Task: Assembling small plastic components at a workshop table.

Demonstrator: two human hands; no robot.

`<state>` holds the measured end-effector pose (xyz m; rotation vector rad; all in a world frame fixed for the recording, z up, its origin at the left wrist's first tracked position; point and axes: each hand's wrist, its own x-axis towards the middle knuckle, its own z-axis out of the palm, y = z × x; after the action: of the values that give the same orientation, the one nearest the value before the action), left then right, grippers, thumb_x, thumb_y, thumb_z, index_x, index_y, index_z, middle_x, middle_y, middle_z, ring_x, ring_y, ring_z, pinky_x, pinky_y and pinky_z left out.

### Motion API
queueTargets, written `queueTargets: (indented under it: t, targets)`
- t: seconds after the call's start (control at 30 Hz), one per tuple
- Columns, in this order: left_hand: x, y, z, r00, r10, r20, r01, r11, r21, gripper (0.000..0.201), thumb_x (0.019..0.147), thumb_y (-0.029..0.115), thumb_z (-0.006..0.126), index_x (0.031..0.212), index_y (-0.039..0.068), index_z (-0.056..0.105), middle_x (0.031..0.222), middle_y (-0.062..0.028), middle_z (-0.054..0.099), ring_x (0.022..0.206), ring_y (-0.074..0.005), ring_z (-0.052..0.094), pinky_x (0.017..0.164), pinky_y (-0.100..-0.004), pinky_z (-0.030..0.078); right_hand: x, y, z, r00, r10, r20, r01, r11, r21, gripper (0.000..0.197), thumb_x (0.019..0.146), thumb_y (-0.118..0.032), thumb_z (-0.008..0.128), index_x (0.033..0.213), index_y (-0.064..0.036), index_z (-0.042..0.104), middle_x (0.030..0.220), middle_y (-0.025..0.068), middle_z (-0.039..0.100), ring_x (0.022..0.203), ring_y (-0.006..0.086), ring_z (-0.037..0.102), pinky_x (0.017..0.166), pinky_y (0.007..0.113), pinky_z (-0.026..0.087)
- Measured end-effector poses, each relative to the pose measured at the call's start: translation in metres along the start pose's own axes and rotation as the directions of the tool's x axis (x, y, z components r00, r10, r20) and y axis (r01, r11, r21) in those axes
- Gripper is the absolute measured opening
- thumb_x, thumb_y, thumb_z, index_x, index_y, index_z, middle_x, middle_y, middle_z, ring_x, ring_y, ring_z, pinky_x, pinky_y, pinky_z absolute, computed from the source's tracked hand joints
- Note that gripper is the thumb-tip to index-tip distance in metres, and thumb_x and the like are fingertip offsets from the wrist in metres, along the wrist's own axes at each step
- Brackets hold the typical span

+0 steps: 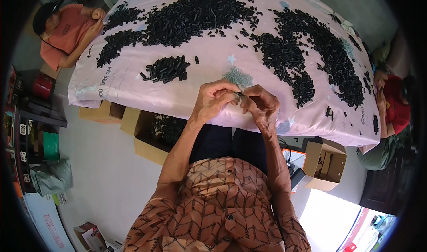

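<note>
Head: black piece (239, 94) sits pinched between both hands (212, 102) (263, 106).

Beyond the left hand (210, 102) and right hand (264, 107), bare cloth (213, 50) allowed passage toward eleven o'clock; a wiry tangle (239, 77) blocked twelve, a black pile (168, 69) ten, a larger heap (284, 58) two.

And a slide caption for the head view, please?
Left hand and right hand pinch a small dark piece near heaped black parts.

black piece (239, 94): mostly hidden by fingers (255, 92) | carton (150, 152): partly hidden | shirt (218, 198): cut off below
</note>
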<state>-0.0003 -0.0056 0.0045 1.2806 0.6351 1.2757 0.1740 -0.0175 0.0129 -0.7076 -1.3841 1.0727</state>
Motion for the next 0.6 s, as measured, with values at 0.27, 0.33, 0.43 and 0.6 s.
queueTargets:
  t: [0.27, 0.33, 0.43, 0.6]
  targets:
    - [0.002, 0.005, -0.002, 0.999, -0.033, 0.021, 0.034, 0.999, -0.02, 0.016, 0.083, -0.012, 0.061, 0.098, -0.008, 0.067, 0.092, -0.0107, 0.065, 0.075, -0.0149, 0.064, 0.069, -0.025, 0.054, -0.006, -0.002, 0.003, 1.0, -0.005, -0.006, 0.005, 0.999, 0.05, 0.01, 0.082, 0.012, 0.059, 0.091, 0.0075, 0.061, 0.085, 0.0116, 0.063, 0.068, 0.014, 0.062, 0.056, 0.025, 0.052]
    - [0.001, 0.008, -0.001, 0.999, -0.047, 0.019, 0.048, 0.998, -0.036, 0.017, 0.083, -0.012, 0.06, 0.098, -0.009, 0.067, 0.094, -0.011, 0.065, 0.076, -0.0156, 0.064, 0.069, -0.0255, 0.054, -0.01, -0.003, 0.004, 1.0, 0.0, -0.013, 0.0, 0.999, 0.041, 0.01, 0.083, 0.011, 0.06, 0.093, 0.0083, 0.061, 0.087, 0.0127, 0.063, 0.069, 0.015, 0.063, 0.057, 0.025, 0.053]
    - [0.002, 0.01, -0.002, 0.998, -0.064, 0.021, 0.066, 0.994, -0.092, 0.02, 0.082, -0.013, 0.059, 0.1, -0.009, 0.068, 0.097, -0.0117, 0.065, 0.078, -0.0168, 0.064, 0.07, -0.0267, 0.055, -0.014, -0.001, 0.008, 0.999, -0.034, -0.03, 0.037, 0.994, 0.106, 0.012, 0.084, 0.011, 0.06, 0.096, 0.0091, 0.061, 0.091, 0.0143, 0.063, 0.071, 0.0165, 0.065, 0.058, 0.026, 0.054]
    - [0.003, 0.01, -0.004, 0.998, -0.066, 0.024, 0.069, 0.973, -0.219, 0.02, 0.082, -0.011, 0.059, 0.1, -0.009, 0.068, 0.097, -0.0116, 0.065, 0.081, -0.0168, 0.063, 0.073, -0.0272, 0.054, -0.016, 0.002, 0.006, 1.0, -0.03, -0.005, 0.03, 1.0, 0.0, 0.016, 0.083, 0.009, 0.066, 0.098, 0.0073, 0.06, 0.095, 0.0133, 0.064, 0.077, 0.0176, 0.065, 0.061, 0.028, 0.055]
